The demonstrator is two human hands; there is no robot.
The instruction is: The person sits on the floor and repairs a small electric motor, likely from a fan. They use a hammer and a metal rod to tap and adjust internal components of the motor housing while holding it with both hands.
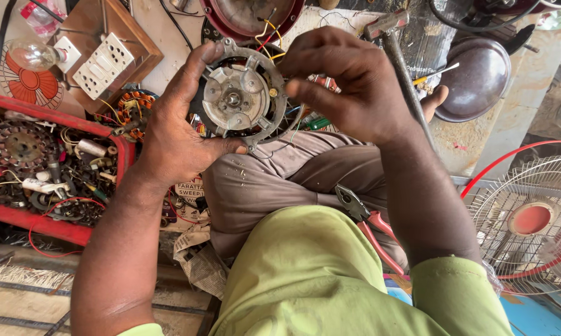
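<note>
Motor [240,96], round and grey, held up over the lap at the middle of the view, metal face with a hub toward the camera, a ringed bracket around it, yellow and red wires trailing off its far edge. Left hand [174,134] closed on the motor's left rim, thumb hooked under the near edge, fingers curled over the far side. Right hand [349,81] at the motor's right rim, grip pinched tight with fingertips together against the edge; whether anything small sits between them, cannot tell. Below, brown trousers and a green shirt, with red-handled pliers [370,227] lying on the right thigh. Just beyond the right hand, a hammer [398,53] slanting across the floor. Farther right, a dark brown dome cover [476,78], and at the near right a fan [532,218] with a wire guard and red hub. To the left, a red tray [59,168] heaped with coils, wires and small parts, and at far left a wooden board carrying a white socket [103,65].
</note>
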